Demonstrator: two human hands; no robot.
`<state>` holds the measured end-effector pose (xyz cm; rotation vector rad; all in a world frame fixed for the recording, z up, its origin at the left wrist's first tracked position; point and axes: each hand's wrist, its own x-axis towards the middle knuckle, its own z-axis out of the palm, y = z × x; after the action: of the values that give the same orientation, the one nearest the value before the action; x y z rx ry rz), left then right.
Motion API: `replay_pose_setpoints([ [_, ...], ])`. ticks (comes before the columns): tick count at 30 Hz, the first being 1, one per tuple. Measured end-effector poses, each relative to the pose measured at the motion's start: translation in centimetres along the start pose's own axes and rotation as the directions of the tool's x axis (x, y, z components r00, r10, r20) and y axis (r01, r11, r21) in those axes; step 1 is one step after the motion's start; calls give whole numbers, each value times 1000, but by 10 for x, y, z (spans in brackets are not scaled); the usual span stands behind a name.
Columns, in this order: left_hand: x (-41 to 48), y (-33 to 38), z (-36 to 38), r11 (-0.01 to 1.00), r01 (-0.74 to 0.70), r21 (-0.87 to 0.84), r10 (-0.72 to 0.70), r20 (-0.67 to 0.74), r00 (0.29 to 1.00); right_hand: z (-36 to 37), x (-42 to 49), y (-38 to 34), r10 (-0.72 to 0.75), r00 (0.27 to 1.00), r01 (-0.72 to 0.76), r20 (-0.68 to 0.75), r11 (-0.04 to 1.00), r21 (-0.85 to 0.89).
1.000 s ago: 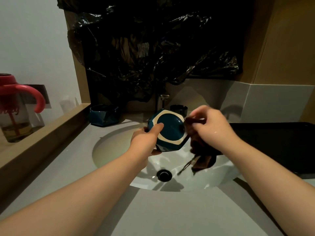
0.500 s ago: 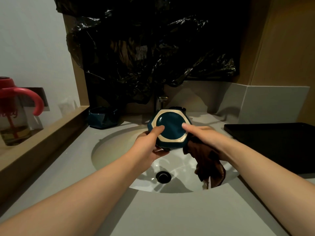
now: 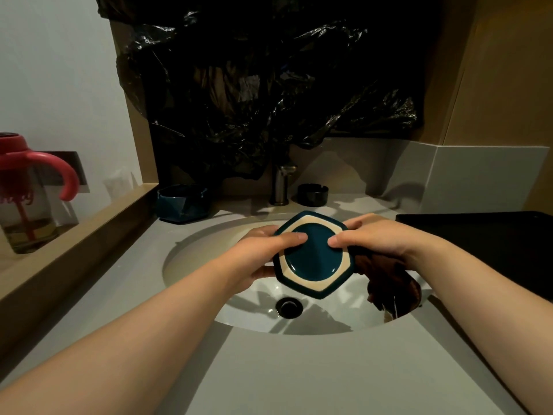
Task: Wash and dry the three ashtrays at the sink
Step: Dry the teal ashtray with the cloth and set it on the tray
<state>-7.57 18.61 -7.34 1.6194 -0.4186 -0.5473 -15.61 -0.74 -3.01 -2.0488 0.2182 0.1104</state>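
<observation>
The left hand (image 3: 257,256) and right hand (image 3: 377,238) both grip the hexagonal ashtray (image 3: 311,260) between them over the sink (image 3: 191,253), with the thumbs pressed on its upturned teal-and-cream base. A brown cloth (image 3: 392,280) hangs beneath the right hand. Beyond the left hand a teal ashtray (image 3: 182,203) sits on the worktop (image 3: 299,369). Beyond the right hand a black ashtray (image 3: 312,194) stands beside the tap (image 3: 281,184). Far left of the left hand, the red script on the cup (image 3: 27,199) is too blurred to read.

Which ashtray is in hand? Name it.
The hexagonal cream-ringed ashtray, gripped by left hand and right hand; the faceted teal ashtray and black ashtray sit untouched.
</observation>
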Motion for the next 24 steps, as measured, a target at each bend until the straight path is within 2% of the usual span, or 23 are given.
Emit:
replay_pose_setpoints([
  [4, -3, 0, -1, 999, 35, 25, -36, 34, 999, 0, -1, -1, 7, 999, -5, 36, 998, -64],
  [6, -3, 0, 0, 999, 42, -19, -42, -7, 999, -2, -1, 0, 7, 1000, -7, 5, 1000, -5],
  [10, -1, -1, 3, 989, 53, -141, -76, -163, 984, -9, 6, -1, 33, 949, 30, -313, 981, 194],
  [12, 2, -2, 3, 980, 59, -189, -103, -232, 967, -3, 7, -5, -29, 930, 116, -367, 969, 216],
  [13, 4, -2, 4, 978, 56, -203, -109, -259, 960, 3, 6, -7, -103, 920, 170, -379, 974, 149],
  [15, 6, -2, 5, 977, 45, -207, -108, -308, 945, 24, -1, -13, -338, 852, 301, -400, 941, -153],
  [17, 8, -3, 8, 977, 30, -210, -102, -344, 933, 47, -8, -16, -590, 747, 413, -308, 774, -480],
  [18, 8, -4, 9, 975, 16, -222, -97, -359, 928, 57, -10, -17, -671, 709, 461, -218, 674, -577],
  [21, 8, -4, 11, 960, -29, -279, -90, -404, 910, 67, -9, -11, -792, 610, 559, 4, 427, -710],
  [22, 7, -3, 11, 952, -31, -305, -102, -412, 906, 64, -8, -9, -809, 587, 574, 33, 386, -722],
  [24, 5, -1, 11, 928, -30, -372, -132, -404, 905, 56, -3, -5, -825, 565, 566, 21, 369, -737],
])
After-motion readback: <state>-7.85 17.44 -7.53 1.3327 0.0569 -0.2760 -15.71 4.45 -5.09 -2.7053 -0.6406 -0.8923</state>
